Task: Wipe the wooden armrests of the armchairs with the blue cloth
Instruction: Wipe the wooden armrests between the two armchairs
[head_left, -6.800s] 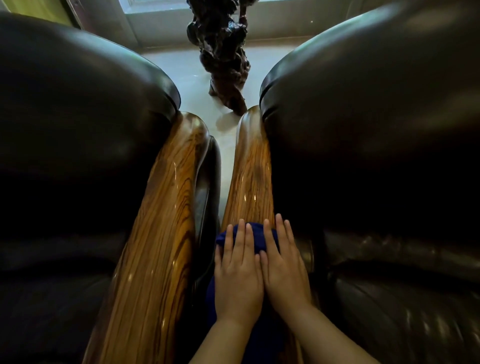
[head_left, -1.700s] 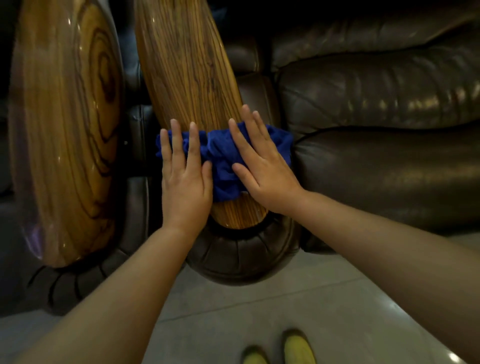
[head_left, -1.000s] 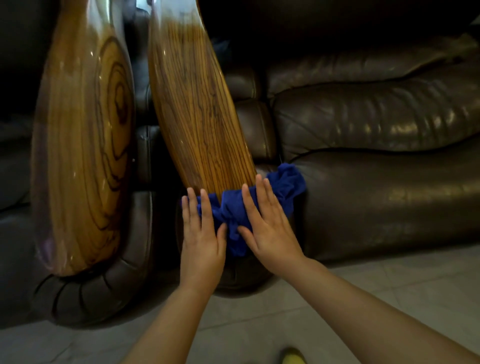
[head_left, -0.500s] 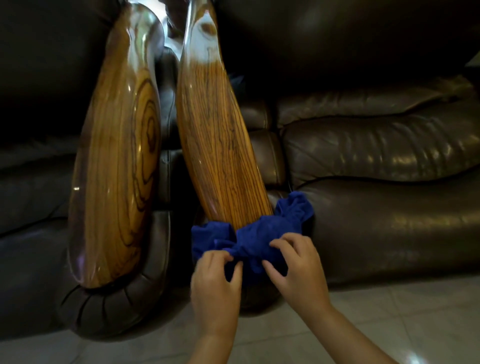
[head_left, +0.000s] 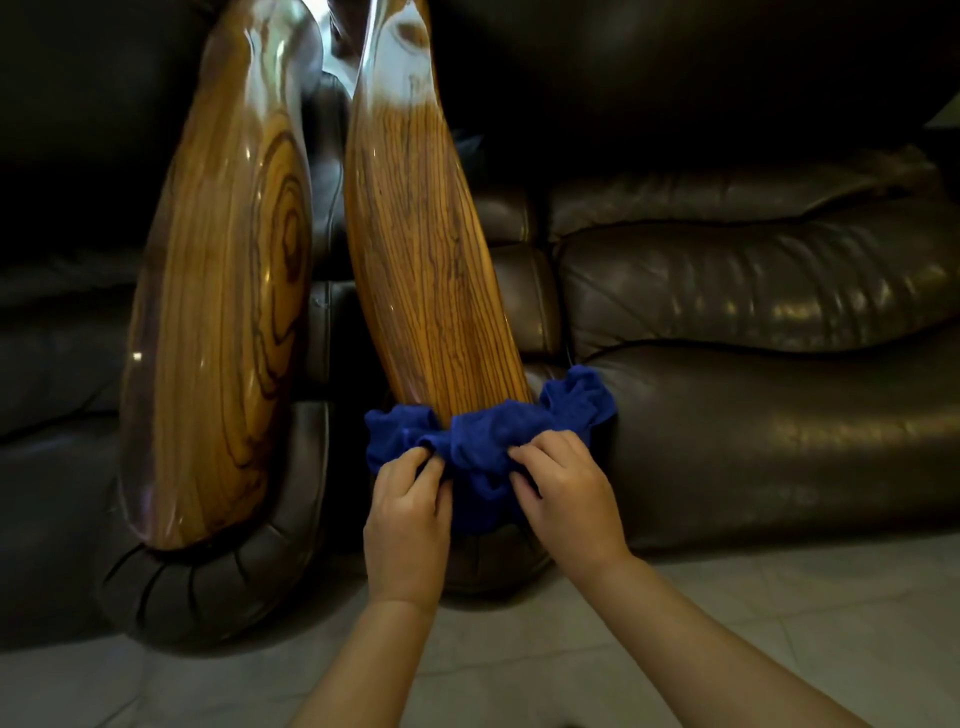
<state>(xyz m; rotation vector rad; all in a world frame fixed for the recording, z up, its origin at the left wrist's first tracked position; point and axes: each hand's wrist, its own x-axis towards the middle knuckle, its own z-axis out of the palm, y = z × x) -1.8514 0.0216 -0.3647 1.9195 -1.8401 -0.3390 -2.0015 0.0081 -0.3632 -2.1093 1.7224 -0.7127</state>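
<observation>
Head view: looking down on two glossy wooden armrests standing side by side, dark leather armchairs on either side, pale tiled floor below.
Landmark: the right-hand armrest (head_left: 431, 270), striped grain, narrowing toward its near tip.
Blue cloth (head_left: 488, 436): bunched across the near tip of that armrest, spilling off both sides; its right end touches the leather seat cushion (head_left: 753, 441).
Left hand (head_left: 408, 525): just below the tip, fingers curled and pinching a fold of the cloth's left part.
Right hand (head_left: 566, 493): beside it, fingers bent and gripping the cloth's middle-right fold.
Left-hand armrest (head_left: 218, 322): left of the landmark, swirled grain, no cloth on it.
Step, as I judge it: gathering the cloth at the end of a stroke, likely before moving to the other armrest.
Risk: the cloth is crumpled rather than flat, so a next pass may touch only a narrow strip of wood.
Risk: the loose right end hangs free and could slip out of the grip when lifted.
Risk: bunched folds could snag in the dark gap between the two armrests.
</observation>
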